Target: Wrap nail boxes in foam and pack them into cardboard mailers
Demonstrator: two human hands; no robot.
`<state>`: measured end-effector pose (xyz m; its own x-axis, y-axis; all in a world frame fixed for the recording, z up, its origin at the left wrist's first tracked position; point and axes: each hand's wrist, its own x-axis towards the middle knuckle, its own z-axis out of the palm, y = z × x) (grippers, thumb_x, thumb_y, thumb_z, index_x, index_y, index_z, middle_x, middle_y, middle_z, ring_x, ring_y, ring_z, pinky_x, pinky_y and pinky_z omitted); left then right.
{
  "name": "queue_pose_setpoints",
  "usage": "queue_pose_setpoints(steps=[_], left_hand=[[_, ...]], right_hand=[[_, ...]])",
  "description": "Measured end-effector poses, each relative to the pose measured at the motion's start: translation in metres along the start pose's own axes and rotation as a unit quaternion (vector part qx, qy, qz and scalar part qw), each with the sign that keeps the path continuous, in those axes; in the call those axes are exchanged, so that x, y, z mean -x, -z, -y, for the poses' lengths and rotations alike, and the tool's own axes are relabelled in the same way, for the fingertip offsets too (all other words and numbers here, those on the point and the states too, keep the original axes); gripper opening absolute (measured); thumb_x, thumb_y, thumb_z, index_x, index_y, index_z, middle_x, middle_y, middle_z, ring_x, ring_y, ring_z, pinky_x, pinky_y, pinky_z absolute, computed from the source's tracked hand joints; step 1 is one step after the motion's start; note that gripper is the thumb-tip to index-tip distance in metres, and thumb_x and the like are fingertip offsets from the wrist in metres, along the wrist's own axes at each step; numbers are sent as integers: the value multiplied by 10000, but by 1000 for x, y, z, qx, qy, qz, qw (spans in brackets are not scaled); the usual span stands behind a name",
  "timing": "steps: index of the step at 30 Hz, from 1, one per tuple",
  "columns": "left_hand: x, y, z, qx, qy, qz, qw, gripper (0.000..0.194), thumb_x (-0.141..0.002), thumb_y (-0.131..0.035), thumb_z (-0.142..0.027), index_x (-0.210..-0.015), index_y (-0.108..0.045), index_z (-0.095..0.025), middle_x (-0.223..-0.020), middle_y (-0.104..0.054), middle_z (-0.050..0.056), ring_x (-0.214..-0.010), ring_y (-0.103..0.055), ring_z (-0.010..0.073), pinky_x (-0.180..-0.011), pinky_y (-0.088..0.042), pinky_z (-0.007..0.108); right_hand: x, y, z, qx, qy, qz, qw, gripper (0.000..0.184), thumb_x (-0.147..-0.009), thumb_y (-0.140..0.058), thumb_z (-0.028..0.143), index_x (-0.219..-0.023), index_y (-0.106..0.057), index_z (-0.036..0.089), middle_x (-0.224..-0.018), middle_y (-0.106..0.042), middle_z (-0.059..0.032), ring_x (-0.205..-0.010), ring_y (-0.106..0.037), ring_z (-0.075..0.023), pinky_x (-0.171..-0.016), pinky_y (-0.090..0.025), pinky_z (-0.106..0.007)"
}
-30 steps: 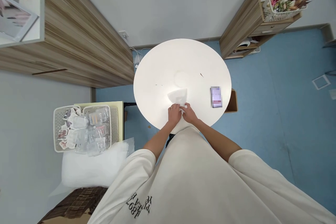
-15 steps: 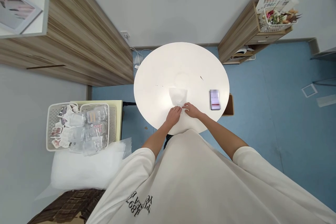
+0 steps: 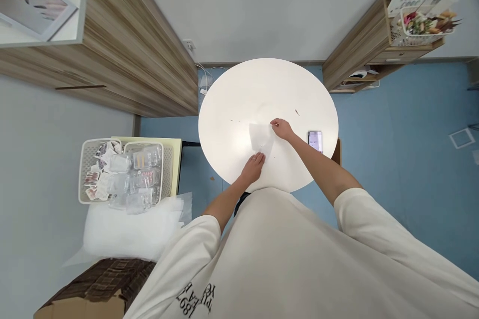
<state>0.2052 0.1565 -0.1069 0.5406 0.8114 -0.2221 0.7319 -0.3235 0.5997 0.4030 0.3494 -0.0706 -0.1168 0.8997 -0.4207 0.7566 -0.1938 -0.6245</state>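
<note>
A thin translucent plastic bag (image 3: 259, 134) lies on the round white table (image 3: 228, 94) in front of me. My left hand (image 3: 253, 166) rests on its near edge, fingers lying fairly flat and pressing on it. At the bag's far right corner, my right hand (image 3: 281, 128) has its thumb and fingers pinched together on the plastic. What the bag holds, if anything, cannot be made out.
A phone (image 3: 315, 140) lies near the table's right edge, close to my right forearm. To the left, white baskets (image 3: 161, 179) hold clear plastic packs and printed cards. Beneath them is a stack of white translucent sheets (image 3: 130, 229). A wooden cabinet (image 3: 149, 45) stands back left.
My right hand has moved away from beside my left hand to the bag's far right corner. My left hand stays at the near edge. The whole view has shifted slightly.
</note>
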Motion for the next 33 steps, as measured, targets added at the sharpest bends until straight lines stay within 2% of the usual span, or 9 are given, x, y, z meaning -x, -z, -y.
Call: queue_pose_setpoints(steps=[4, 8, 11, 15, 23, 26, 28, 30, 33], left_hand=[[-1, -4, 4, 6, -5, -2, 1000, 714, -853, -410, -40, -1558, -359, -140, -1602, -401, 158, -1558, -238, 266, -1263, -223, 464], [-1, -6, 7, 10, -2, -10, 1000, 705, -866, -404, -41, -1560, -364, -154, -1590, -423, 153, -1554, -250, 250, -1267, -220, 449], [-1, -5, 7, 12, 2, -5, 1000, 712, -865, -410, -42, -1564, -361, -169, -1588, -431, 145, -1552, -259, 245, -1266, -221, 444], [-1, -5, 7, 10, -3, -7, 1000, 712, -867, -412, -44, -1567, -354, -160, -1586, -431, 152, -1551, -260, 251, -1266, -216, 445], [0, -5, 5, -58, -9, 5, 998, 751, -866, -405, -39, -1597, -267, -138, -1599, -408, 158, -1541, -278, 274, -1244, -236, 491], [1, -3, 4, -75, -8, 10, 997, 748, -858, -419, -44, -1589, -283, -128, -1609, -389, 159, -1542, -269, 279, -1241, -230, 485], [2, -2, 3, -79, -6, 7, 997, 740, -855, -421, -45, -1581, -302, -122, -1610, -386, 157, -1543, -262, 280, -1235, -235, 476], [2, 0, 1, -80, -7, 2, 997, 735, -852, -421, -44, -1575, -315, -119, -1609, -386, 157, -1541, -263, 281, -1225, -245, 468], [2, 3, -1, -79, -7, 1, 997, 737, -849, -423, -46, -1575, -320, -124, -1606, -389, 156, -1534, -273, 279, -1217, -243, 468]], right_hand=[[-34, -12, 11, 37, 16, 79, 996, 432, -857, -567, 158, -1281, -649, 173, -1284, -679, -96, -1113, -635, -232, -957, -513, -355], [-55, -32, 18, 103, 21, 134, 985, 542, -795, -616, 133, -1330, -604, 222, -1239, -683, -73, -1108, -609, -262, -1017, -467, -453], [-63, -44, 22, 153, 12, 131, 979, 473, -755, -658, 133, -1215, -663, 242, -1171, -679, -73, -1107, -574, -291, -1012, -451, -499], [-68, -48, 21, 159, 8, 109, 981, 193, -775, -683, 178, -958, -720, 226, -1111, -663, -89, -1083, -563, -298, -979, -464, -490], [-66, -34, 2, -24, -9, 29, 999, 148, -803, -639, 249, -945, -655, 212, -1036, -661, -55, -950, -583, -213, -903, -481, -396], [-44, -25, -9, -112, -21, -103, 988, 216, -862, -556, 297, -1044, -615, 198, -1060, -646, -73, -940, -585, -198, -881, -485, -361], [-13, -24, -18, -119, -44, -173, 977, 196, -885, -494, 287, -1022, -594, 189, -973, -639, -70, -894, -586, -199, -867, -485, -359], [27, -31, -28, -107, -55, -191, 974, 160, -884, -486, 281, -976, -584, 195, -926, -627, -64, -846, -584, -202, -838, -490, -361], [89, -55, -35, -94, -27, -158, 983, 154, -877, -505, 269, -993, -583, 206, -936, -626, -61, -835, -591, -206, -825, -503, -364]])
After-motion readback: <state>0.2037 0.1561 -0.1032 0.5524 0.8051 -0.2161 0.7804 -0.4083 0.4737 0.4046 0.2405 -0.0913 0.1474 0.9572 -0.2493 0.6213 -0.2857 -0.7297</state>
